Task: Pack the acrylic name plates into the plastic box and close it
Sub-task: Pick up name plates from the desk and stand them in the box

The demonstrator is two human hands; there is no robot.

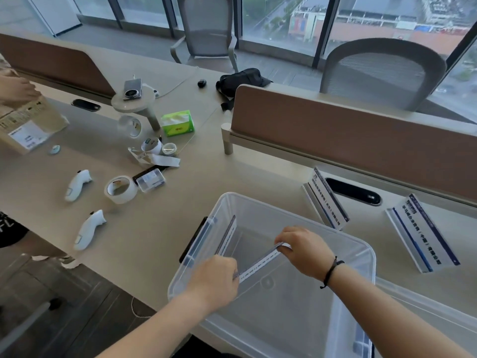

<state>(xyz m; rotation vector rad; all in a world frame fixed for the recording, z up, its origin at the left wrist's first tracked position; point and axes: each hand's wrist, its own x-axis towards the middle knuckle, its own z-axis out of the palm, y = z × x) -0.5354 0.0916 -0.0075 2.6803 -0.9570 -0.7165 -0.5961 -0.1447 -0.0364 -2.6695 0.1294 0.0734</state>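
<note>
A clear plastic box (296,214) stands open on the desk in front of me. One acrylic name plate (228,235) stands on edge inside it against the left wall. Both hands hold a second name plate (260,262) above the box's inside: my left hand (215,279) grips its near end, my right hand (303,250) its far end. Two more name plates stand on the desk right of the box, one (326,200) near the box's far corner, the other (423,232) further right. The box's clear lid (426,303) lies at the lower right, partly under my right arm.
A brown desk divider (348,140) runs behind the box. Left of the box lie a tape roll (120,189), two white controllers (77,184) (89,229), a small clear case (151,180) and a green tissue pack (178,123). Another person's hand (15,89) rests on a carton at far left.
</note>
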